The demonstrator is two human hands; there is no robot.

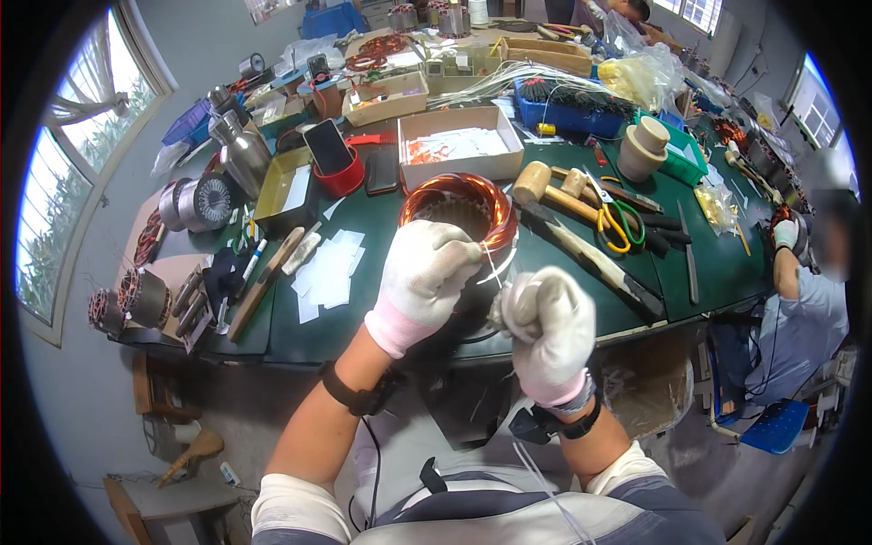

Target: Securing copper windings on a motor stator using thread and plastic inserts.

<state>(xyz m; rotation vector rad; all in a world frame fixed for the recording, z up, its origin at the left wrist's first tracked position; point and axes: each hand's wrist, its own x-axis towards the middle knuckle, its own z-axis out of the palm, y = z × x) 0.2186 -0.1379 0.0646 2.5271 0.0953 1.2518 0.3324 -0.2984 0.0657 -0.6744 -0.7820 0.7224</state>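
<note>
A stator with a thick ring of copper windings sits at the table's near edge in front of me. White cord runs from the near right side of the ring, between my hands. My left hand, in a white glove with a pink cuff, is closed against the near side of the winding, its fingertips pinched at the cord. My right hand, gloved alike, is closed in a fist just right of the ring, slightly blurred, with the cord leading into it. Long pale cord ends hang below my right wrist.
Right of the stator lie mallets, a dark-tipped wooden bar and yellow-handled scissors. White paper slips lie left, a paper-filled box behind. A co-worker sits at the far right.
</note>
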